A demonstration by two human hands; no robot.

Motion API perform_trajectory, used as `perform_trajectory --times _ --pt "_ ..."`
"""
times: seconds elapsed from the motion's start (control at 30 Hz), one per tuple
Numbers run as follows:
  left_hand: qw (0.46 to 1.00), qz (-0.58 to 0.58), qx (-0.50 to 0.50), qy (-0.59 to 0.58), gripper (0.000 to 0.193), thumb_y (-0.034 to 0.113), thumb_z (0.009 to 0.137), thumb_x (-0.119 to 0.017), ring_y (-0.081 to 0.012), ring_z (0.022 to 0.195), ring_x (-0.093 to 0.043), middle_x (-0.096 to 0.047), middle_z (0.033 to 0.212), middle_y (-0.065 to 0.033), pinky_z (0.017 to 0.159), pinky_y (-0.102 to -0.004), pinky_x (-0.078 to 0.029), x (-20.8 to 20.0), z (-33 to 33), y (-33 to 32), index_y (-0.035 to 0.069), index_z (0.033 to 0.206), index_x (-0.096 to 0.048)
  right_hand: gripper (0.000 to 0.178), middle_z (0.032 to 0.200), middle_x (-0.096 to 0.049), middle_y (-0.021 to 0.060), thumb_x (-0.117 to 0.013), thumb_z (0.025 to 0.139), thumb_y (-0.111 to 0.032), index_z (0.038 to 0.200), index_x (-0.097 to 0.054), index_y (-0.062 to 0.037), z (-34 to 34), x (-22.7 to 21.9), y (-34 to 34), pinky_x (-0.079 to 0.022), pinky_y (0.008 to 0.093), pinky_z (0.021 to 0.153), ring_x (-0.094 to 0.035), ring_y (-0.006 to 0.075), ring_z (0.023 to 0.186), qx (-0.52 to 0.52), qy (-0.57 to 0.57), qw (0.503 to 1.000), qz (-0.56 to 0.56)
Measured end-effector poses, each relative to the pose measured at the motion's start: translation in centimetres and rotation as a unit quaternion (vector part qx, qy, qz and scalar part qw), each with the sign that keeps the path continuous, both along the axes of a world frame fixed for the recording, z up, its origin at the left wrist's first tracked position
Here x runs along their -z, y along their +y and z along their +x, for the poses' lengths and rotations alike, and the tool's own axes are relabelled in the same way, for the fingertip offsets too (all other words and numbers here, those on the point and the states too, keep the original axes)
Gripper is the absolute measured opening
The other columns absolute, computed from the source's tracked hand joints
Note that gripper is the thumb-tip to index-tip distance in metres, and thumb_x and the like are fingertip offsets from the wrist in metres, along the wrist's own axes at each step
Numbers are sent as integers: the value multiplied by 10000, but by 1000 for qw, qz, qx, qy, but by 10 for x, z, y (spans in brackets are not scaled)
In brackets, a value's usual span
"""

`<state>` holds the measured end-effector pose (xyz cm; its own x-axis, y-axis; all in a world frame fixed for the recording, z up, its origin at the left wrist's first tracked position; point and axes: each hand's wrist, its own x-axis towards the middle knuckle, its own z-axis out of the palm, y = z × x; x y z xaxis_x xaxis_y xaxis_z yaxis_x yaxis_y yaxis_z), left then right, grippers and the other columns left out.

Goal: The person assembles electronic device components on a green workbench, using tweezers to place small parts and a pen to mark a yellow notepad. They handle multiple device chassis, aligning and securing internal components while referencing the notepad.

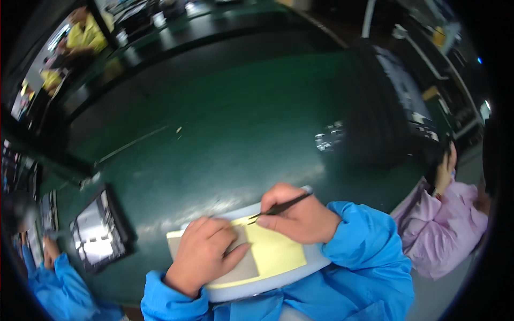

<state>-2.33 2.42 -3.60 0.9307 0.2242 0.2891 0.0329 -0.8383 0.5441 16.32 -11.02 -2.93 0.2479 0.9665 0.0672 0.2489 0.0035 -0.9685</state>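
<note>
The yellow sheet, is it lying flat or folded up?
Flat. The yellow sheet lies spread on the pale tray, pressed by the left hand.

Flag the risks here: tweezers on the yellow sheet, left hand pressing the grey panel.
1. The tweezers in the right hand have sharp tips at the yellow sheet; a slip might tear it.
2. The left hand presses bare on the grey panel; fingerprints seem likely.

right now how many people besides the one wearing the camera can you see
3 in view: a person in a pink coat at right, a blue sleeve at lower left, and a person in yellow far at upper left. Others may be hidden in the dark rim.
</note>
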Motion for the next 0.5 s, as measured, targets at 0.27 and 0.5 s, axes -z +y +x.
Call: perform_trajectory --times 0.27,0.5 --pt "999 29 17 14 244 168 674 -797 -291 797 -586 -619 882 -106 697 -389 -481 -3 1 -4 37 796 -632 117 766 -572 133 -622 867 -77 956 -591 -6 46 -43 -78 -444 364 548 -581 246 658 137 -405 874 230" --pt "998 60 -15 23 189 158 738 -745 -347 813 -598 -637 892 -154 742 -424 -479 -21 2 -17 25 796 -624 170 1010 -605 111 -543 964 -129 1095 -498 -30 154 -36 -150 -451 282 821 -583 148 918 626 -233 650 363"
